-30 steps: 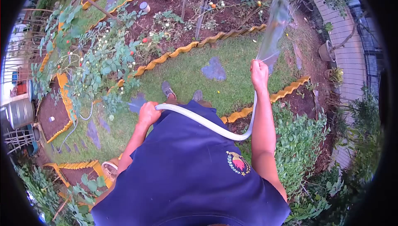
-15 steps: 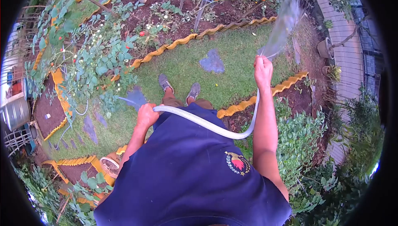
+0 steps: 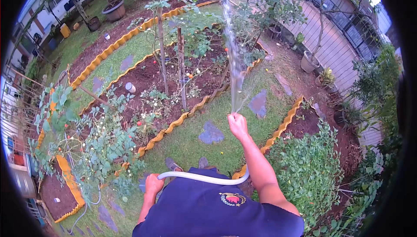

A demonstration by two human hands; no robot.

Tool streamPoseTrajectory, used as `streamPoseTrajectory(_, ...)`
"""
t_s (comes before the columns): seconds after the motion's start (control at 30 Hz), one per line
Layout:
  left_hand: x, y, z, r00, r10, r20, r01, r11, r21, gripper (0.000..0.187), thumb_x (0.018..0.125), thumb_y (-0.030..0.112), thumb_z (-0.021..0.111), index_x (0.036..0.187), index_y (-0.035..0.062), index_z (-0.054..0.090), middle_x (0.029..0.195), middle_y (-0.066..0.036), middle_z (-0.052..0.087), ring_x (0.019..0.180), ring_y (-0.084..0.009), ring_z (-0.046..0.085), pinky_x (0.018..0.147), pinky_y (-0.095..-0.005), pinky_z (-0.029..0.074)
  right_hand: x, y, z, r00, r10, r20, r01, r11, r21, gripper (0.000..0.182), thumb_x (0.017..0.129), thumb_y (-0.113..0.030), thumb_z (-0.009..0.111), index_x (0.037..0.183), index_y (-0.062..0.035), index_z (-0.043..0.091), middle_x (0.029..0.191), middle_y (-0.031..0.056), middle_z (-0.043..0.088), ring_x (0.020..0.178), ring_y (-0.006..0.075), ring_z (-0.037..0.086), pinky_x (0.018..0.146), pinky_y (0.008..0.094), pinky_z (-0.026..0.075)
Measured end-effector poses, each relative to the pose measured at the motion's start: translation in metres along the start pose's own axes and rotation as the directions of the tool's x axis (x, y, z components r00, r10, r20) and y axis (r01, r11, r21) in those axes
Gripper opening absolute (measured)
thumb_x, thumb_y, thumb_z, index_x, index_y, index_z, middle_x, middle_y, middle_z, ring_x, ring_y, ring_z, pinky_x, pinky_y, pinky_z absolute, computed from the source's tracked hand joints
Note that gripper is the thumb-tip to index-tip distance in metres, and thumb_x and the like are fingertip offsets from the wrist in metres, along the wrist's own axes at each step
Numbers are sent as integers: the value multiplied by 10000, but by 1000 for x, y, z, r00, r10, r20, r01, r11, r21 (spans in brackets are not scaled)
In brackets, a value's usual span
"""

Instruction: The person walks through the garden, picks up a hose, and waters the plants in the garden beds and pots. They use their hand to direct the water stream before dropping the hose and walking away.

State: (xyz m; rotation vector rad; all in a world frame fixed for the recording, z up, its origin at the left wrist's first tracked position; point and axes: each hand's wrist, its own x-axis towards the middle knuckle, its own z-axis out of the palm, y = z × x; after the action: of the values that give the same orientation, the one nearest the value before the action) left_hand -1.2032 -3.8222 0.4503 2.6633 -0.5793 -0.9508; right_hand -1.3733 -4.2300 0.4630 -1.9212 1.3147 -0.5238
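Note:
A pale hose (image 3: 204, 178) runs across the front of my body between my two hands. My left hand (image 3: 153, 184) is closed around it at waist height on the left. Farther out, my right hand (image 3: 237, 125) is closed round the hose's end, with the arm stretched forward. From that fist a water jet (image 3: 230, 33) shoots away toward the top of the view, with some drops spraying sideways close to the fingers. The nozzle end itself is hidden inside the fist. More hose (image 3: 96, 197) lies in a loop on the grass at lower left.
Wavy yellow edging (image 3: 173, 126) borders a soil bed with wooden stakes (image 3: 181, 69) and tomato plants (image 3: 102, 150). Stepping stones (image 3: 211, 132) lie in the grass. A leafy bush (image 3: 304, 167) grows at right, with potted plants (image 3: 309, 62) along the paved strip.
My view has tilted up and shows more of the garden ahead. My right hand has shifted left and lower in view, and the water jet now points up and slightly left.

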Motion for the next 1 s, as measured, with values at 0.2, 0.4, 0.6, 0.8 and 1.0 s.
streamPoseTrajectory(0.2,2,1,-2,1000,1,-5,-1,1000,-20,361,776,401,689,806,42,720,795,-245,655,812,-415,641,732,-470,504,-3,6,2,999,33,9,-33,999,27,357,835,-312,498,755,20,602,633,205,587,613,311,618,602,438,449)
streamPoseTrajectory(0.4,0,4,1,1000,19,-16,-19,1000,7,353,779,393,687,811,44,721,806,-248,655,822,-412,644,740,-472,504,-8,-5,-15,991,119,66,-122,992,45,379,825,-342,491,771,12,616,692,225,602,701,359,623,653,465,452)
streamPoseTrajectory(0.6,-1,3,9,1000,9,-15,-9,1000,-10,350,777,399,691,810,51,720,806,-243,657,824,-411,644,736,-473,505,-9,7,-14,997,72,31,-74,996,52,372,843,-328,505,734,19,579,603,175,562,591,267,597,587,427,435)
streamPoseTrajectory(0.8,-5,9,5,1000,-19,14,19,1000,-22,335,777,397,692,817,66,724,807,-230,663,824,-405,647,737,-465,508,-8,2,-16,999,44,13,-45,998,53,371,843,-328,510,739,21,583,623,185,577,616,282,608,610,435,443)
streamPoseTrajectory(1.0,-3,14,4,1000,-10,12,10,1000,-2,320,776,390,691,818,74,725,809,-225,666,829,-396,650,738,-458,509,-10,7,-16,998,63,30,-65,996,53,368,837,-324,509,731,22,580,624,192,578,623,294,612,615,436,444)
